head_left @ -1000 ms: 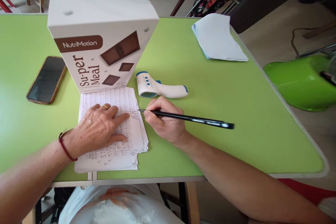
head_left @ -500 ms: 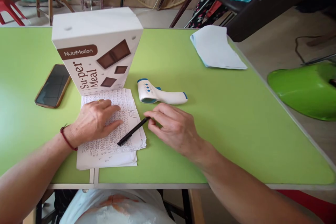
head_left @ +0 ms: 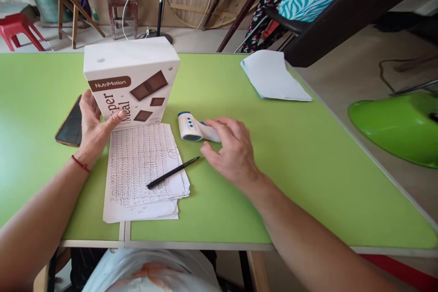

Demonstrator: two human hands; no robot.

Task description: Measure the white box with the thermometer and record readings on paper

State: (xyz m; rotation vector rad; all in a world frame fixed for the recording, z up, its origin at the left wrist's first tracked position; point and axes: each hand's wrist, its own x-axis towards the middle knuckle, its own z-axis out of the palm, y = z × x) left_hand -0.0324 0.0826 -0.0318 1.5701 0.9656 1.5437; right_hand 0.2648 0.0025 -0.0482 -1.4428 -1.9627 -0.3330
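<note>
white box (head_left: 132, 84): our left hand (head_left: 96, 125), grip clamped on its side.
thermometer (head_left: 190, 127): our right hand (head_left: 236, 150) over it, grip apart.
black pen (head_left: 173, 173): on our papers (head_left: 140, 159).

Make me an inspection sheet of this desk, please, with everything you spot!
Surface: green table, metal-edged.
Things at hand: white box standing upright; thermometer on its side; black pen lying across handwritten sheets.
Clutter: phone, partly hidden by the left hand; folded paper at the far right.
Hands: left hand at the box's side, thumb across its front; right hand at the thermometer handle, fingers and thumb apart.
Cables: white cable behind the table.
Surroundings: red stool, wooden chair.
</note>
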